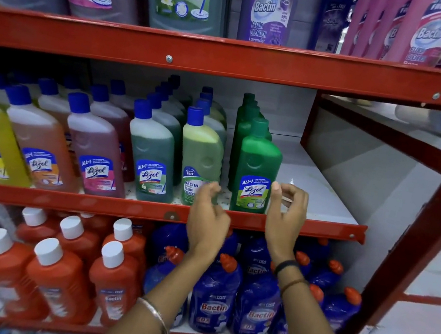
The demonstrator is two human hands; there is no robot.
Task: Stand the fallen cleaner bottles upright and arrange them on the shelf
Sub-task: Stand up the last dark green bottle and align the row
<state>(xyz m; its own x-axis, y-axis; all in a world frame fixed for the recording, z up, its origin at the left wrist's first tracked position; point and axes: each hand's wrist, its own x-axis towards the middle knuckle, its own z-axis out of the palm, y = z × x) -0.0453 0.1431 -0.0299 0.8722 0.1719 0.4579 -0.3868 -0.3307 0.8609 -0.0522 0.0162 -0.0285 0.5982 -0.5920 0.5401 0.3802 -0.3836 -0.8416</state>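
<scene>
The green bottle (257, 169) stood upright between both empty, loosely open hands, left hand (208, 207) at its eight o'clock, right hand (287, 207) nearer at four.

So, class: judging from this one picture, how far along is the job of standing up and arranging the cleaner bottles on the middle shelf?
Done: every bottle visible on the middle shelf stands upright, in rows. In hand: the left hand and right hand sit either side of the front green bottle, holding nothing, fingers loosely curled. Left: the shelf's right end is bare, so that may still need filling or spacing; no fallen bottle shows.
</scene>
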